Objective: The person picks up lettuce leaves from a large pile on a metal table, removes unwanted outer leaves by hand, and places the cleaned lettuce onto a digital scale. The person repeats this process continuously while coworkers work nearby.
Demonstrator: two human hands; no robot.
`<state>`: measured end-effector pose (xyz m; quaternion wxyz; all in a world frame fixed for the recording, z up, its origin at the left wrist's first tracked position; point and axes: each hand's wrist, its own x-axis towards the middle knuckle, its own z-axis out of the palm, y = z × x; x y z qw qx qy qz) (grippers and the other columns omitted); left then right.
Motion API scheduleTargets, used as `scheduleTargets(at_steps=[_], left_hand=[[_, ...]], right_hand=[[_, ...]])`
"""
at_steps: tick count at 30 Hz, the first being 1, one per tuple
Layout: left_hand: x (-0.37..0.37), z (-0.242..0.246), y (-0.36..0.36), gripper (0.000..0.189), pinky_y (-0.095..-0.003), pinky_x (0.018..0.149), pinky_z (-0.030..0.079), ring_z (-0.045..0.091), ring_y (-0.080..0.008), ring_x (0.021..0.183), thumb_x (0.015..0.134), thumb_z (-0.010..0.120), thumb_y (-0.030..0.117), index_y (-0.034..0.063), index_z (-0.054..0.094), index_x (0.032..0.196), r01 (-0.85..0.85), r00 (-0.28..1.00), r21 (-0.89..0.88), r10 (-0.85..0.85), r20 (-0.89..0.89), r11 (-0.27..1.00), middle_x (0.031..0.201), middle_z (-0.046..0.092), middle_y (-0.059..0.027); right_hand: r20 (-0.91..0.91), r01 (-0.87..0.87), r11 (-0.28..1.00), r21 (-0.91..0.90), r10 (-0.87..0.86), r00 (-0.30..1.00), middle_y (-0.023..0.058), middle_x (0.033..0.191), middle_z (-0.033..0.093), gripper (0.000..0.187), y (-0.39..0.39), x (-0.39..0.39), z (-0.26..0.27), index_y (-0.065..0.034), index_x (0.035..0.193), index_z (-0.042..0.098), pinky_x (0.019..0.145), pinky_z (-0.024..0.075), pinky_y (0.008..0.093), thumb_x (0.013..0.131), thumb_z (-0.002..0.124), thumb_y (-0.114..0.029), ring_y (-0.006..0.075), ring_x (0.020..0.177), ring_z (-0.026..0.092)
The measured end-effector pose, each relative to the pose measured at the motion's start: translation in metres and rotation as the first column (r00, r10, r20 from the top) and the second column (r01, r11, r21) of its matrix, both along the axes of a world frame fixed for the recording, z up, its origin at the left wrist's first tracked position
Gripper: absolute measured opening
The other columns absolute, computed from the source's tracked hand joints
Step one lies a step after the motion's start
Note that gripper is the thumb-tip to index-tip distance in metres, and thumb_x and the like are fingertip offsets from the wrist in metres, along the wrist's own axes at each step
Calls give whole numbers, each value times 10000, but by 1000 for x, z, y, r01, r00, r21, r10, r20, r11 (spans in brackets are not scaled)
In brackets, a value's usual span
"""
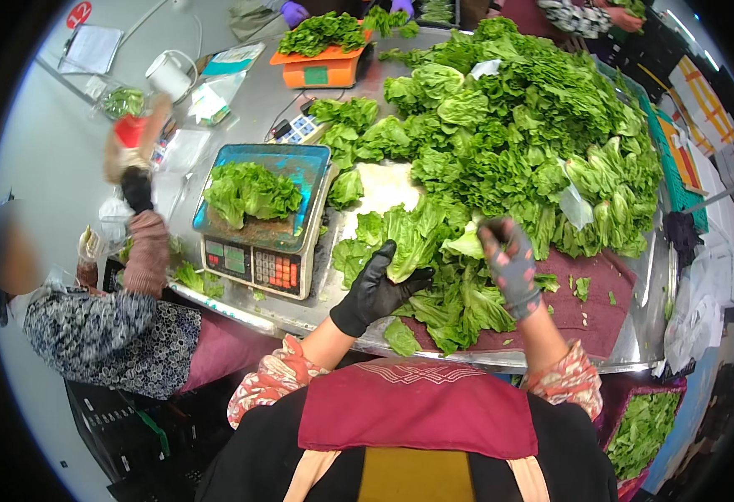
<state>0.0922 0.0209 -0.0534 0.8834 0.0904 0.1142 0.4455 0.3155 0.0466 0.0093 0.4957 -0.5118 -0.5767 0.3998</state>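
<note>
My left hand [383,290], in a black glove, holds the base of a head of leafy lettuce [409,241] between thumb and fingers. In a grey patterned glove, my right hand [510,267] is raised just right of it, with fingertips curled beside a pale lettuce leaf [465,243]; whether they grip it is hard to tell. Loose lettuce leaves [467,307] lie below and between the hands on a maroon cloth [593,314]. A large heap of lettuce [505,138] stands beyond them. More lettuce [251,191] rests on the blue pan of a digital scale [254,267] to the left.
An orange scale [320,72] with greens stands at the far side, near a co-worker's purple gloves [293,12]. A power strip [301,128] lies behind the near scale. Another co-worker [109,326] is at the left. A green crate [681,169] borders the heap at right.
</note>
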Motion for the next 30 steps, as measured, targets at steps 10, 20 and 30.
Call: scheduleTargets(at_steps=[10,20,30], left_hand=[[-6,-35,-25,541,-419,805,474,572,-336,966,794,556,-68,39,410,1305,555,81,807,952,-294,202,1167,543,-195],[7,-14,-23,449,-458,1008,384,435,-281,1218,957,419,251,84,311,1359,-148,976,99,162,-149,984,1334,416,-135],[3,-7,-30,352,-409,942,463,546,-212,1086,990,338,236,-4,454,1221,-193,881,244,278,-382,950,1177,547,-120]], right_hand=[[156,-64,997,44,57,986,170,873,573,370,-44,-51,-48,52,978,523,686,450,327,752,666,-202,259,752,548],[-96,-238,950,-203,223,970,87,845,584,353,-34,-39,-41,40,1001,533,699,454,282,754,663,-177,154,749,542],[104,-212,968,-131,226,968,63,792,564,177,-41,-43,-47,14,890,545,670,445,286,774,630,-88,145,727,525]])
